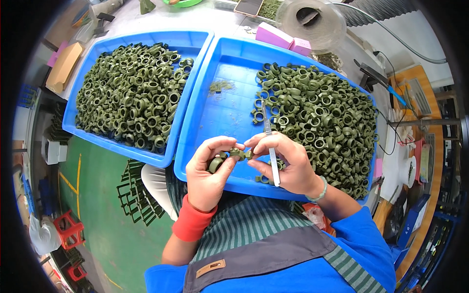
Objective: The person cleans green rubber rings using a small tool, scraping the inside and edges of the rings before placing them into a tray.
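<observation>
My left hand [212, 168] is closed around a few olive-green ring-shaped parts [215, 164], above the near edge of the right blue tray [198, 132]. Its thumb and forefinger pinch one small green part [237, 153] between them. Close beside it, my right hand [286, 158] has its thumb and forefinger at another bit of green [248, 154] next to that part; whether the two are joined I cannot tell. A slim silver knife-like tool [272, 161] is tucked in the right hand's fingers, its thin end pointing away from me over the tray.
Green rings [322, 117] heap the right tray's right side; scraps [221, 87] lie at its left. A second blue tray [119, 150] holds another heap [134, 93]. Beyond stand pink blocks [274, 35], a clear round container [325, 24] and a phone [249, 7]. A blue-handled tool [396, 96] lies right.
</observation>
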The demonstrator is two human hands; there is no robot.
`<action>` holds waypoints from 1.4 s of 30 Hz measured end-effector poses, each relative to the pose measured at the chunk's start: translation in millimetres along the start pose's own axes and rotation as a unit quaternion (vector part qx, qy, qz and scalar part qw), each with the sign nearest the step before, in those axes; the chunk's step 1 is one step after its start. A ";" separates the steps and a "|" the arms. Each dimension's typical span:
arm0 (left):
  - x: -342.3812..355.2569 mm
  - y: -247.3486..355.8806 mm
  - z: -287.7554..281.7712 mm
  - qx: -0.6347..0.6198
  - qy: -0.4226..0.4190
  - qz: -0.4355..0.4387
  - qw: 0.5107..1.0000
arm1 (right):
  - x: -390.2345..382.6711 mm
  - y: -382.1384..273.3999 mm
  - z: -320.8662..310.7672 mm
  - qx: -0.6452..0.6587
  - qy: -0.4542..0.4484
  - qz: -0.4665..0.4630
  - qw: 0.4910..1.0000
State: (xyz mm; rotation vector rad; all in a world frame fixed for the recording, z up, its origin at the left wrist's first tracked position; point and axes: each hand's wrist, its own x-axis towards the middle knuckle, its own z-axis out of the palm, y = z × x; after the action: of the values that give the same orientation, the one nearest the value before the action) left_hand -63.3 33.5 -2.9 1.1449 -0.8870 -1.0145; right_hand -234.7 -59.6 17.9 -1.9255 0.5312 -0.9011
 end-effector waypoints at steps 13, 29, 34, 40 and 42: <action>6.6 11.5 -10.4 -0.178 0.030 -0.205 0.962 | -3.1 46.1 -32.7 -0.353 -0.096 0.028 0.930; 11.2 16.7 2.1 -0.101 -0.031 -0.244 0.964 | 6.6 21.4 -16.0 0.183 0.024 0.265 0.946; 11.7 14.8 4.7 -0.074 -0.093 -0.258 0.959 | 2.6 8.0 -7.0 0.236 0.041 0.239 0.941; 12.6 12.1 0.2 -0.124 -0.077 -0.286 0.947 | 5.5 3.3 -10.0 0.282 0.053 0.269 0.919; 12.9 11.8 0.3 -0.128 -0.077 -0.289 0.946 | 3.5 5.9 -10.9 0.216 0.046 0.239 0.946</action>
State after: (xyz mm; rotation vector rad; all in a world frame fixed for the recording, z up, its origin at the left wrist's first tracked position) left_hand -57.5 22.3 9.3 1.1346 -0.5173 -1.6676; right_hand -240.9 -70.9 17.5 -1.2853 0.7469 -0.7157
